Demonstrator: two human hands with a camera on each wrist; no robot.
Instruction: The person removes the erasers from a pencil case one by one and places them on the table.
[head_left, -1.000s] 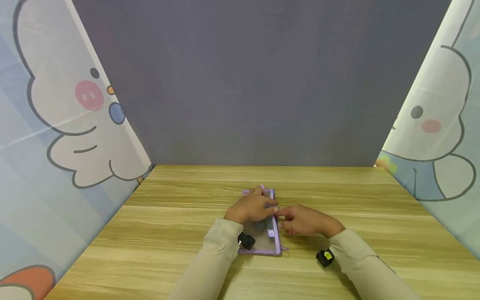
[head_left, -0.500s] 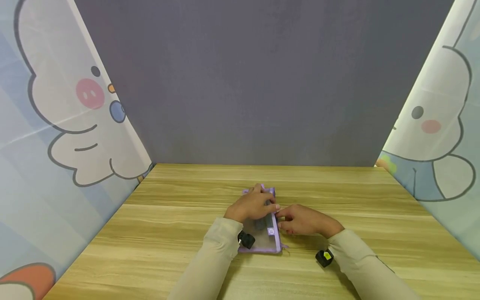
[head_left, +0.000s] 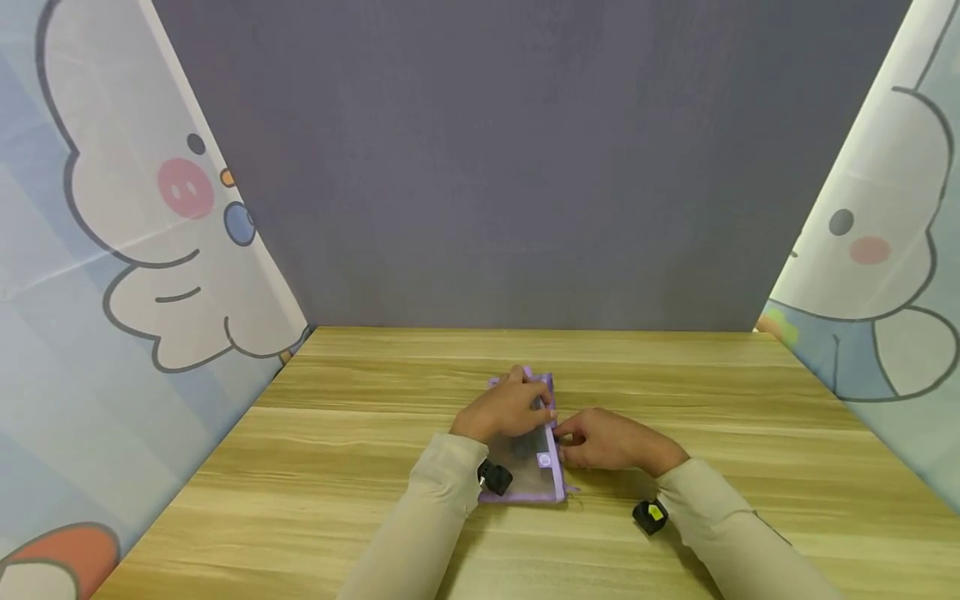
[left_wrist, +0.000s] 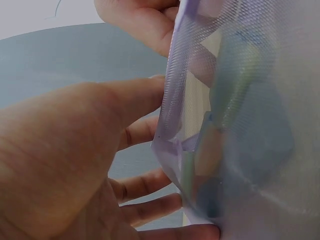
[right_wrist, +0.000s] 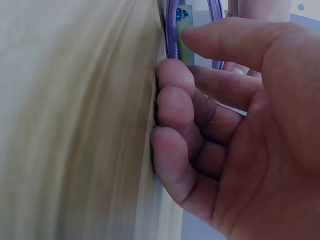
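A mesh zipper pouch (head_left: pixel 521 479) with purple edging lies on the table in front of me, a white label on its zipper side. My left hand (head_left: pixel 498 410) lies across its far part and pinches its upper edge, thumb and fingertips at the purple rim (left_wrist: pixel 169 107). The mouth gapes in the right wrist view, between two purple zipper tracks (right_wrist: pixel 171 30). A green item with a blue print (right_wrist: pixel 185 45) shows inside. At the mouth is my right hand (head_left: pixel 615 442), thumb and forefinger at the opening, the other fingers curled against the table; I cannot tell whether it grips anything.
Blurred green and bluish things (left_wrist: pixel 255 120) show through the mesh. The wood-grain table (head_left: pixel 337 467) stretches out on both sides of the pouch. A grey panel (head_left: pixel 480 167) stands behind it, with cartoon-printed sheets (head_left: pixel 112 333) at the sides.
The pouch's zipper side has tilted up slightly under my left hand, and its thumb has shifted a little along the edge. My right hand stays almost in place, its thumb slightly further towards the opening.
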